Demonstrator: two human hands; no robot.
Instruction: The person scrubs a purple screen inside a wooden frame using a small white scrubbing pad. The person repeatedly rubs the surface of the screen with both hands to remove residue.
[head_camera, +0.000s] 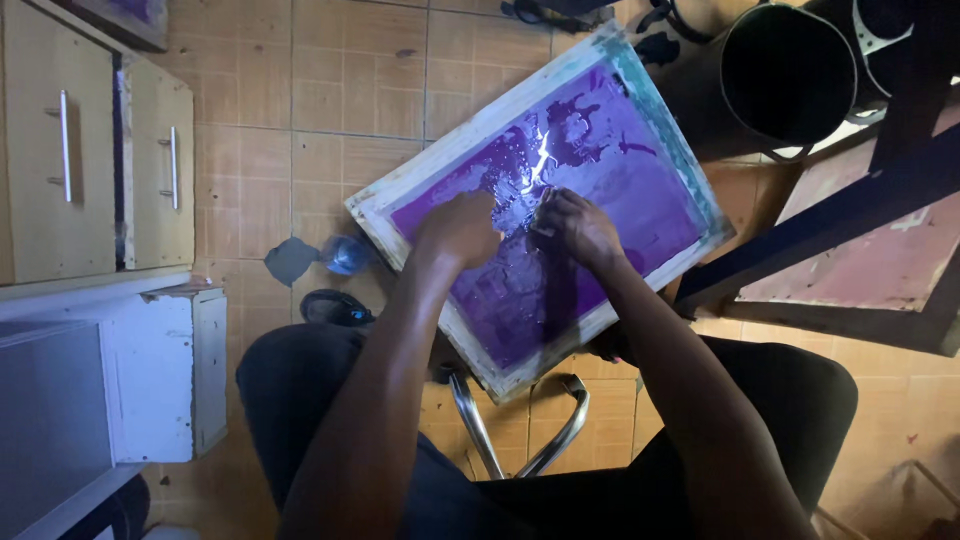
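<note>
Screen-printing frame, a pale wooden rectangle stretched with purple-coated mesh, rests tilted across the seated person's lap, its near corner just above the bent chrome tube of the chair and its far corner pointing toward the dark cylinders at the top of the view. Nearest the camera, both forearms run up from dark-trousered knees to meet at the middle of the mesh. The left hand lies curled, knuckles up, pressing on the mesh; whether it grips anything beneath cannot be told. The right hand sits just beside it, fingers bunched on a small pale wad — apparently a cloth or sponge, too small to be sure. Between and just beyond the hands the coating looks wet and glossy, with a bright glare streak and lighter, patchy marks toward the far edge. The near half of the mesh, toward the lap, appears even and darker; judged from this, the rubbing or washing has covered the centre and part of the far half — the near portion and the side margins look untouched. On the tiled floor beside the frame's left edge lie a grey scrap and a bluish crumpled piece. Farther off stand wooden cabinets at left, and black cylinders at top right.
</note>
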